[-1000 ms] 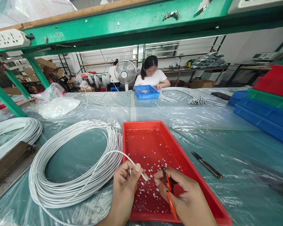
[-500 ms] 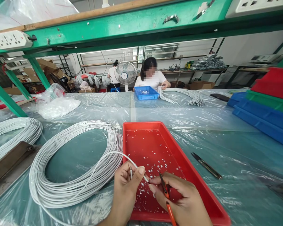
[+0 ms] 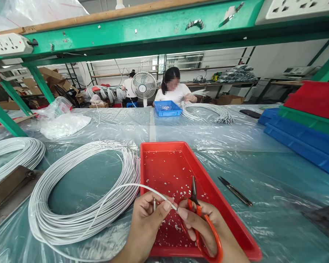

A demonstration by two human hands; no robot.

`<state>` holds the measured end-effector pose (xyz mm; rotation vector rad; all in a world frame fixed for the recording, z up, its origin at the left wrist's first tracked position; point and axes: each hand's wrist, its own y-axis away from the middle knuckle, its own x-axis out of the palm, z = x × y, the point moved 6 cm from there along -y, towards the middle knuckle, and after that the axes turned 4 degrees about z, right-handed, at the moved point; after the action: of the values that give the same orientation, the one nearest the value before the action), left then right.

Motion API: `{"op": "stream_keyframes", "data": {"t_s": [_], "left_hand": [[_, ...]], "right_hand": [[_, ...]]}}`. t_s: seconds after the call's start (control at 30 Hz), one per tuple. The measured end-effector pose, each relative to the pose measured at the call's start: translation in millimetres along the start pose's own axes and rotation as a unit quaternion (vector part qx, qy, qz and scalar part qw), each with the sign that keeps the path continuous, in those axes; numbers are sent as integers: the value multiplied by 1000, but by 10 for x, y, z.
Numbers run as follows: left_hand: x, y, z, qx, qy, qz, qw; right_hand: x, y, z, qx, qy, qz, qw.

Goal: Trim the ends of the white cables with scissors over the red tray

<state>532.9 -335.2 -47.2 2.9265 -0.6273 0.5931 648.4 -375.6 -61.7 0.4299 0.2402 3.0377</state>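
One white cable (image 3: 151,189) arches over from a large coil (image 3: 79,224) and ends above a red tray (image 3: 164,168). The left hand (image 3: 148,221) pinches it between thumb and forefinger, just short of the tip; a small white stub (image 3: 154,204) pokes up among that hand's other fingers. The right hand (image 3: 203,229) grips orange-handled scissors (image 3: 199,210), blades pointing forward over the tray, while its thumb and forefinger meet at the cable's tip. Pale scraps (image 3: 184,192) lie scattered across the tray floor. The coil sits just left of the tray, with a second coil (image 3: 33,153) farther left, and dark tweezers (image 3: 235,191) rest to the right. Stacked trays (image 3: 304,133) stand beyond them, and across the table (image 3: 274,179) a person (image 3: 171,95) is behind a blue tray (image 3: 168,113) near a fan (image 3: 144,86)
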Motion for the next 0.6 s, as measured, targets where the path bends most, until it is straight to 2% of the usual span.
{"op": "stream_keyframes", "data": {"t_s": [0.13, 0.3, 0.5, 0.6], "left_hand": [[-8, -21, 49, -22, 40, -11, 999], [-4, -30, 116, -56, 68, 5, 996], [-1, -32, 119, -60, 59, 0, 996], [-13, -24, 93, -47, 42, -16, 998]], "right_hand": [[97, -21, -83, 24, -62, 37, 997], [76, -4, -41, 7, -11, -10, 1000], [25, 26, 106, -94, 95, -59, 989], [-15, 39, 144, -118, 120, -85, 982]]}}
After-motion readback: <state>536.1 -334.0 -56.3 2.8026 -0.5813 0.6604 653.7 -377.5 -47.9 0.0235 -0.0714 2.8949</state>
